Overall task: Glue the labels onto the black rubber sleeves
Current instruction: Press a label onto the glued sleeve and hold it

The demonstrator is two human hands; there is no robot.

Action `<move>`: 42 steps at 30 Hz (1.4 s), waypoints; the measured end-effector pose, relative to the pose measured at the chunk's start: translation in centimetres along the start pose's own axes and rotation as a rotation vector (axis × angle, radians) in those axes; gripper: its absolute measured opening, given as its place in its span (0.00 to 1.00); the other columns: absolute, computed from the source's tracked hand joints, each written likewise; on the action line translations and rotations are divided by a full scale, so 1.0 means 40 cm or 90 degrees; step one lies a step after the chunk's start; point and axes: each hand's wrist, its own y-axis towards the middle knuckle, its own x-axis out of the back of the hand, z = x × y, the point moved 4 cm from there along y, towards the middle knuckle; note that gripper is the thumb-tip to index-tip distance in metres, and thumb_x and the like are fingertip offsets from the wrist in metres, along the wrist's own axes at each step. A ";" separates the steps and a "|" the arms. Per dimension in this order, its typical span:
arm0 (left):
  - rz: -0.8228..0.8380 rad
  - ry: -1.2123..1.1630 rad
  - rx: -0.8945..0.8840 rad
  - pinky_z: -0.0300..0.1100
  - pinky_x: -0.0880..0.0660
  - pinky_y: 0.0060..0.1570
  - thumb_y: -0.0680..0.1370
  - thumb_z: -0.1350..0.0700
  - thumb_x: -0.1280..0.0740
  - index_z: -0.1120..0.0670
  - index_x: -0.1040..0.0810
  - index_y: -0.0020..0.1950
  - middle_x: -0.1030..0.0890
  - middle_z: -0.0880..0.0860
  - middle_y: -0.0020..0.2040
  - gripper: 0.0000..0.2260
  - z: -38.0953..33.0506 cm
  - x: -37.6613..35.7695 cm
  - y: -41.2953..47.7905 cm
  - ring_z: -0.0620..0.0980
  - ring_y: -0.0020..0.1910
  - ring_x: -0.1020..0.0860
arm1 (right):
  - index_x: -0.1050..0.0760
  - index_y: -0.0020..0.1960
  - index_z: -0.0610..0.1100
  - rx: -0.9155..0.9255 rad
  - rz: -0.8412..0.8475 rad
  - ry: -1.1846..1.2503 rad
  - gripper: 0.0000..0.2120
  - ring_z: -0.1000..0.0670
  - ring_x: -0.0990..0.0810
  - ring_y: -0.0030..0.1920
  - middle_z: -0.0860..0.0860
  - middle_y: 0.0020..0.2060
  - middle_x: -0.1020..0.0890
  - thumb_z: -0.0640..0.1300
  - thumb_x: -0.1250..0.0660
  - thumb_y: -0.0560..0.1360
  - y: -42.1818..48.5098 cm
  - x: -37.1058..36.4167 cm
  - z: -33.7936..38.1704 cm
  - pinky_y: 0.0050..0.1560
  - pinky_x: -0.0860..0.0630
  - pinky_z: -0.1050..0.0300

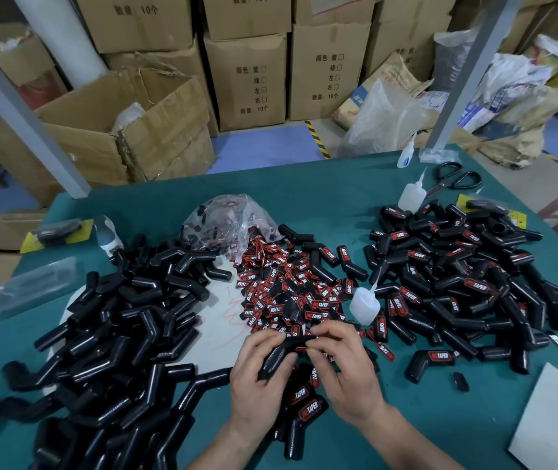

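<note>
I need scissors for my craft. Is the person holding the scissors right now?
No, the scissors lie on the green table, while the left hand and right hand both hold a black rubber sleeve.

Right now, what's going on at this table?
A person is gluing labels onto sleeves. The left hand grips a black sleeve while the right hand pinches a red label against it. To the left lie bare sleeves, in the middle loose labels, to the right labelled sleeves. A glue bottle stands by the labels.
</note>
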 end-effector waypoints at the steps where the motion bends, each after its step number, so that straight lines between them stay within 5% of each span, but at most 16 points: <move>1: 0.001 0.000 0.000 0.32 0.27 0.61 0.74 0.60 0.24 0.48 0.18 0.60 0.21 0.40 0.58 0.16 -0.002 0.000 0.000 0.45 0.59 0.19 | 0.23 0.56 0.47 0.002 0.000 -0.001 0.07 0.53 0.24 0.60 0.56 0.59 0.25 0.48 0.37 0.83 -0.001 0.000 0.001 0.62 0.27 0.60; 6: 0.010 -0.013 0.024 0.31 0.27 0.62 0.76 0.52 0.27 0.46 0.18 0.60 0.21 0.39 0.59 0.13 -0.010 -0.001 0.005 0.44 0.60 0.20 | 0.23 0.56 0.46 0.007 0.009 -0.003 0.07 0.54 0.24 0.59 0.55 0.58 0.25 0.47 0.37 0.83 0.001 -0.004 0.005 0.60 0.26 0.60; 30: 0.003 -0.016 0.006 0.33 0.27 0.61 0.76 0.54 0.27 0.48 0.18 0.60 0.21 0.40 0.59 0.12 0.000 -0.002 0.003 0.46 0.59 0.19 | 0.22 0.55 0.43 0.019 0.017 -0.010 0.07 0.53 0.23 0.58 0.47 0.54 0.22 0.46 0.36 0.82 0.005 -0.005 0.012 0.59 0.25 0.57; 42: 0.007 -0.022 0.003 0.34 0.26 0.62 0.76 0.55 0.27 0.48 0.18 0.61 0.20 0.41 0.59 0.13 0.001 -0.002 0.003 0.47 0.60 0.19 | 0.23 0.56 0.45 0.020 0.021 -0.017 0.07 0.53 0.23 0.58 0.52 0.56 0.24 0.46 0.36 0.82 0.006 -0.008 0.008 0.58 0.24 0.57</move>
